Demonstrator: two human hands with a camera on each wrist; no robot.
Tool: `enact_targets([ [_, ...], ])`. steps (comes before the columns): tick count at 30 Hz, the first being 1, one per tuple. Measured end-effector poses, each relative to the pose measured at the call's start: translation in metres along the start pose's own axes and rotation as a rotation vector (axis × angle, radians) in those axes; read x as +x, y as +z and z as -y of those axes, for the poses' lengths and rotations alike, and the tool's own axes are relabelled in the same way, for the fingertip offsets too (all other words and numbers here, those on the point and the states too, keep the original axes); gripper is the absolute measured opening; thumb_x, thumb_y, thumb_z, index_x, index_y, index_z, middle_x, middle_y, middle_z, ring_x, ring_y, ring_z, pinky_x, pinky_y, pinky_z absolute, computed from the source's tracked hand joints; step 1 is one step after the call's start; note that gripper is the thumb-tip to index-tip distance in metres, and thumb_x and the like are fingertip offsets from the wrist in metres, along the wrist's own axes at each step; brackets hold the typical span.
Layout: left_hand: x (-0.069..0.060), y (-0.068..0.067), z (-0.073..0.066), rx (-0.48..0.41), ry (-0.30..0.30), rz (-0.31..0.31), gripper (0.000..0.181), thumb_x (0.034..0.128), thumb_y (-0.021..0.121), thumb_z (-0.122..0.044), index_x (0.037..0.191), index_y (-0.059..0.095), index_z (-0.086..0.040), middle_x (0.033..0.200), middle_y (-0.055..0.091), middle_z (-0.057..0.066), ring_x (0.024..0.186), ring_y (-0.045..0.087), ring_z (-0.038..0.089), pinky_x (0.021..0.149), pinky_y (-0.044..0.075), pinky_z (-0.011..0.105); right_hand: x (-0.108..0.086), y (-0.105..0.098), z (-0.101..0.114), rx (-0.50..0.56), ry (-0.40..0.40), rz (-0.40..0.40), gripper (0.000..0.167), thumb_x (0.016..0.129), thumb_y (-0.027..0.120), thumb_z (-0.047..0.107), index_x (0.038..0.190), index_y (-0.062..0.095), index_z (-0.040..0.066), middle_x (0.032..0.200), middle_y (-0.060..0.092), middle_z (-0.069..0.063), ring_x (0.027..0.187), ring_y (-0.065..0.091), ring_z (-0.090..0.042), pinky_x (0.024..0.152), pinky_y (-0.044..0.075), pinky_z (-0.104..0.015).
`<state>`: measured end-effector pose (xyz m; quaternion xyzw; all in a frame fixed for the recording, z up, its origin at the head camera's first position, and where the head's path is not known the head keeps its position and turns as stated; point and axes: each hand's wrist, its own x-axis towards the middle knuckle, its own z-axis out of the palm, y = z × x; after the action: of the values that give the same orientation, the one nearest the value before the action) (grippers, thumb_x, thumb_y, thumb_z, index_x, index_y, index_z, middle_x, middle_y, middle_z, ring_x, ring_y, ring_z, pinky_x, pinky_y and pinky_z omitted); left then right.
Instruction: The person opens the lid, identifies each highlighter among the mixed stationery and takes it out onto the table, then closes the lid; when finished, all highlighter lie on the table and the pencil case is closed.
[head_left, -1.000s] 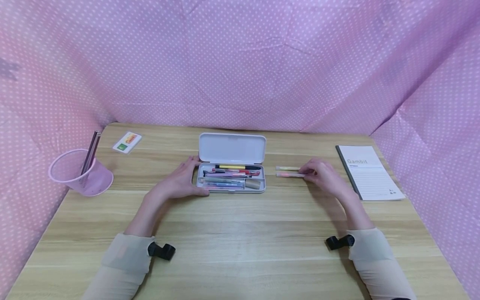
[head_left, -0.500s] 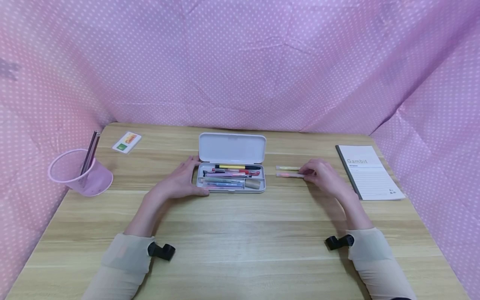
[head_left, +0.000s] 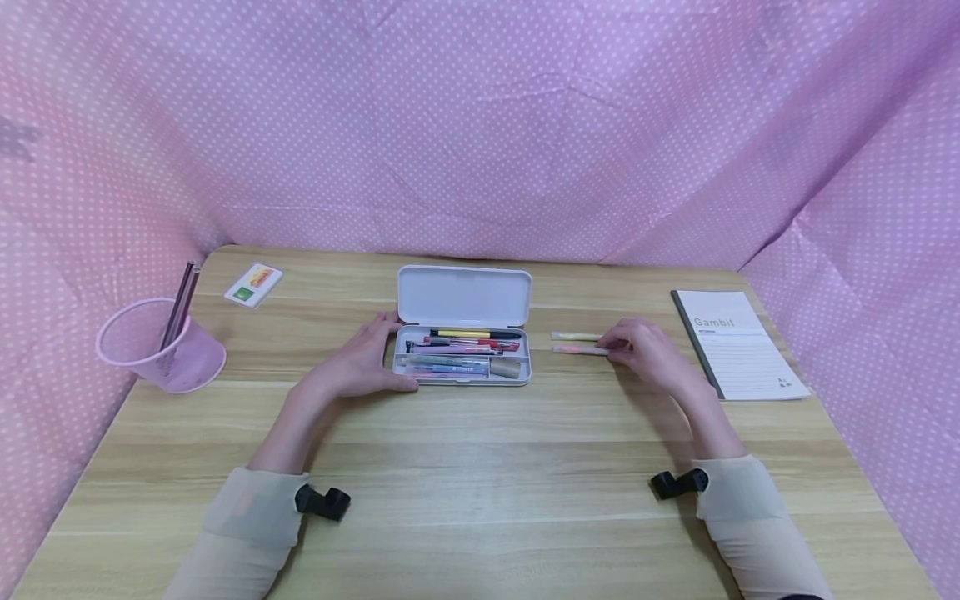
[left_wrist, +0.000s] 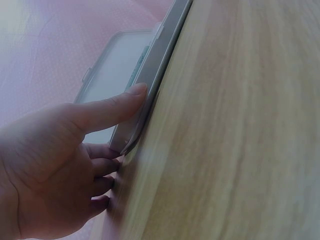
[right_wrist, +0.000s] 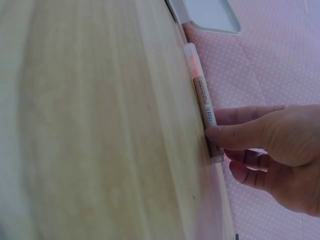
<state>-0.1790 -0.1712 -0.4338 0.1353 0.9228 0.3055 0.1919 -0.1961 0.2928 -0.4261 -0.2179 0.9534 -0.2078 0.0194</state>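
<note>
A white pencil case [head_left: 463,297] lies with its lid raised, pens and a grey-brown eraser-like block [head_left: 505,367] in its compartments. My left hand [head_left: 352,362] grips the case's left end, thumb along the front side; the left wrist view shows that thumb on the case wall [left_wrist: 155,60]. To the right of the case lie two markers, a yellow one [head_left: 573,337] behind a pink one [head_left: 577,350]. My right hand [head_left: 648,354] pinches the right end of the pink marker; in the right wrist view the thumb presses on its barrel [right_wrist: 204,100]. Whether the fingers also touch the yellow marker is unclear.
A pink basket-like cup [head_left: 198,358] holding dark sticks [head_left: 180,308] stands at the left edge. Behind it to the right lies a small card [head_left: 254,285]. A white notebook [head_left: 742,346] lies near the table's right edge. Pink dotted cloth [head_left: 480,125] hangs behind.
</note>
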Motion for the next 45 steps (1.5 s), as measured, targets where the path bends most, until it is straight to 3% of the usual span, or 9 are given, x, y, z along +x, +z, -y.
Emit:
enact_targets([
  [15, -0.001, 0.0, -0.001, -0.006, 0.009, -0.004, 0.102, 0.0805, 0.084, -0.05, 0.156, 0.032, -0.005, 0.174, 0.006, 0.021, 0.16, 0.001, 0.048, 0.129, 0.01, 0.066, 0.0, -0.002, 0.002, 0.01, 0.004, 0.0, 0.021, 0.086, 0.076, -0.003, 0.104, 0.078, 0.006, 0.099, 0.075, -0.011, 0.091, 0.069, -0.026, 0.081, 0.059, -0.046],
  [22, 0.001, 0.001, -0.002, -0.016, 0.018, -0.003, 0.103, 0.0803, 0.084, -0.05, 0.156, 0.032, -0.005, 0.174, 0.007, 0.02, 0.16, 0.001, 0.046, 0.129, 0.01, 0.066, 0.004, -0.002, 0.01, 0.039, 0.014, -0.041, 0.019, 0.089, 0.077, 0.006, 0.108, 0.078, 0.008, 0.102, 0.077, -0.009, 0.093, 0.072, -0.025, 0.085, 0.061, -0.046],
  [31, 0.0, 0.0, 0.001, -0.009, 0.006, -0.004, 0.101, 0.0804, 0.084, -0.051, 0.155, 0.034, -0.006, 0.174, 0.007, 0.02, 0.16, 0.001, 0.047, 0.129, 0.01, 0.066, 0.029, 0.006, 0.059, 0.187, -0.009, -0.074, 0.034, 0.094, 0.074, 0.014, 0.127, 0.07, 0.006, 0.122, 0.071, -0.015, 0.105, 0.071, -0.031, 0.091, 0.062, -0.047],
  [38, -0.002, 0.0, 0.001, -0.007, 0.004, -0.008, 0.101, 0.0802, 0.084, -0.051, 0.155, 0.034, -0.006, 0.174, 0.008, 0.019, 0.16, 0.001, 0.047, 0.129, 0.01, 0.066, 0.055, 0.027, 0.105, 0.307, -0.119, -0.061, 0.038, 0.094, 0.073, 0.01, 0.131, 0.067, 0.005, 0.13, 0.069, -0.015, 0.114, 0.069, -0.032, 0.093, 0.063, -0.042],
  [45, -0.001, 0.001, -0.001, -0.01, 0.0, -0.001, 0.102, 0.0795, 0.085, -0.051, 0.155, 0.034, -0.007, 0.174, 0.007, 0.019, 0.16, 0.0, 0.047, 0.129, 0.009, 0.066, 0.076, 0.048, 0.139, 0.249, -0.212, 0.001, 0.038, 0.096, 0.073, 0.016, 0.132, 0.068, 0.007, 0.125, 0.072, -0.012, 0.114, 0.068, -0.026, 0.099, 0.059, -0.042],
])
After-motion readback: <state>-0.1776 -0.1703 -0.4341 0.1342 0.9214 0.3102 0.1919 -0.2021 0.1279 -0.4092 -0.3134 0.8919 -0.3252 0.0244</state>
